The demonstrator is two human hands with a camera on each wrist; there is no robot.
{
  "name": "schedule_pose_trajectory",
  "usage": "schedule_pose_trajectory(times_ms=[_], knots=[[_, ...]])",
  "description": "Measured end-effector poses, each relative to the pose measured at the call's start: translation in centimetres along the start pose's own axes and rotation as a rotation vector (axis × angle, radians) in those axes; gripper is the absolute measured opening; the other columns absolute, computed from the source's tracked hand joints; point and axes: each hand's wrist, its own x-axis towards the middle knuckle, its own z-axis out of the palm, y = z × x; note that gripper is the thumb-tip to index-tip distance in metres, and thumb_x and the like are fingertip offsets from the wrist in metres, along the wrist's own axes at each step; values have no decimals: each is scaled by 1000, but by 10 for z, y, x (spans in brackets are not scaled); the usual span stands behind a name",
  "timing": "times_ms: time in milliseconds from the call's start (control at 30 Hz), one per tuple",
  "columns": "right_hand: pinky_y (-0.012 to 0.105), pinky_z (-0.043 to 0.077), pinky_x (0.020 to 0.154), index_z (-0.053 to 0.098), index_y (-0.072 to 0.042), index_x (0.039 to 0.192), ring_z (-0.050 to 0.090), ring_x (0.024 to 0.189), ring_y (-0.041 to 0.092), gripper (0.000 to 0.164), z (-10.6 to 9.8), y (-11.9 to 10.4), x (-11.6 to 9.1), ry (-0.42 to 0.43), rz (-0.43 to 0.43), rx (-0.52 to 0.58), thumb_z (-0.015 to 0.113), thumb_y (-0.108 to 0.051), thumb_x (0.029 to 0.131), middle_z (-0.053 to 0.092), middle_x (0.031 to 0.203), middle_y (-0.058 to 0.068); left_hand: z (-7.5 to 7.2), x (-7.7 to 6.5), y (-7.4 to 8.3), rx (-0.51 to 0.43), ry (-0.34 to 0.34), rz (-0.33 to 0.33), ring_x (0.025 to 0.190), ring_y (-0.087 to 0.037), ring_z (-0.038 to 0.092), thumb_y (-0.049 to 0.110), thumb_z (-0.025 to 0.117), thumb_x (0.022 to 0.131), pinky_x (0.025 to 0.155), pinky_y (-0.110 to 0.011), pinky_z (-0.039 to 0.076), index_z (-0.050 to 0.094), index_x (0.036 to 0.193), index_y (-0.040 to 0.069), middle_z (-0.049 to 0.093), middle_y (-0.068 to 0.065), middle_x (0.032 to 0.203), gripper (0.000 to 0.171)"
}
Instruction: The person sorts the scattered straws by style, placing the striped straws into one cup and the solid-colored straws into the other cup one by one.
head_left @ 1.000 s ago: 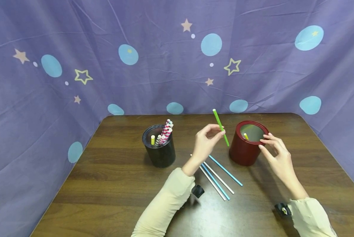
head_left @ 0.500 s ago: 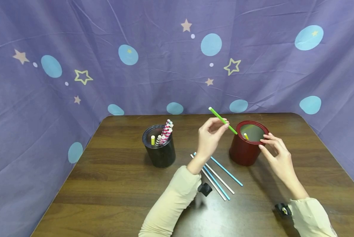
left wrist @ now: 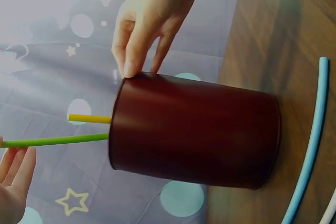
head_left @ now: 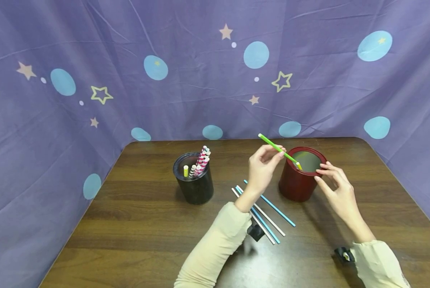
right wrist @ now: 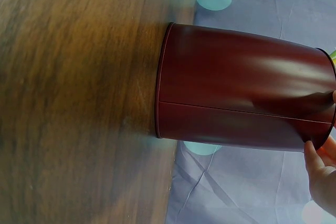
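Note:
My left hand (head_left: 262, 172) pinches a green straw (head_left: 270, 143) between thumb and fingers. The straw slants down to the right, its lower end at the mouth of a dark red cylindrical container (head_left: 297, 186). In the left wrist view, the green straw (left wrist: 58, 141) reaches the container's rim beside a yellow straw (left wrist: 90, 118) that sticks out of it. At the container's right side, my right hand (head_left: 339, 194) holds the rim with thumb and fingers. The right wrist view shows that thumb (right wrist: 313, 161) against the container's wall.
On the wooden table (head_left: 128, 232), white straws (head_left: 270, 221) and blue straws (head_left: 280, 212) lie loose, partly beneath my left arm. A black container (head_left: 197, 192) to the left holds pink-striped straws (head_left: 202, 162) and a yellow one. A purple curtain (head_left: 200, 108) hangs behind.
My left hand has moved right with the green straw, which tilted from steep to slanting; its lower end has come to the red container's mouth. My right hand stays at the rim.

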Motion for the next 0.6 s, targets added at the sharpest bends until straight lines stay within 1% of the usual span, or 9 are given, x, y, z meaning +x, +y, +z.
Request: schedule_pose_trajectory(times_ms=[100,200,300,400,600], knots=[[20,37,95,63,-11,106,39,122,23,34,0,0,0,-1,-1,-3,67,2,75,53,119,4,2,-2,-4,-21,-10,-25,89,-49,54,-16,53,79,78,-36,51,50,92,-21,54,-39,93,15],[19,36,96,63,-12,106,39,122,22,34,0,-1,0,-2,1,-12,67,1,75,54,119,4,4,-4,-7,-19,-24,-42,90,-48,53,-15,52,79,78,-33,51,51,93,-21,54,-38,94,15],[19,36,95,63,-13,106,39,122,22,34,0,-1,0,-2,2,-23,67,0,75,54,119,3,5,-5,-9,9,-37,-55,91,-47,54,-13,53,80,79,-28,50,52,94,-21,55,-37,96,16],[19,37,95,63,-13,107,39,122,22,34,0,-1,0,-2,2,-24,67,0,75,53,119,3,6,-6,-11,43,-44,-58,91,-45,56,-12,53,80,79,-25,50,53,95,-20,56,-35,96,16],[17,36,95,63,-14,107,39,123,21,35,-1,-2,0,-7,11,-39,67,-1,76,53,119,1,8,-6,-14,112,-66,-47,89,-42,57,-10,54,81,79,-21,49,55,94,-19,57,-33,96,16]])
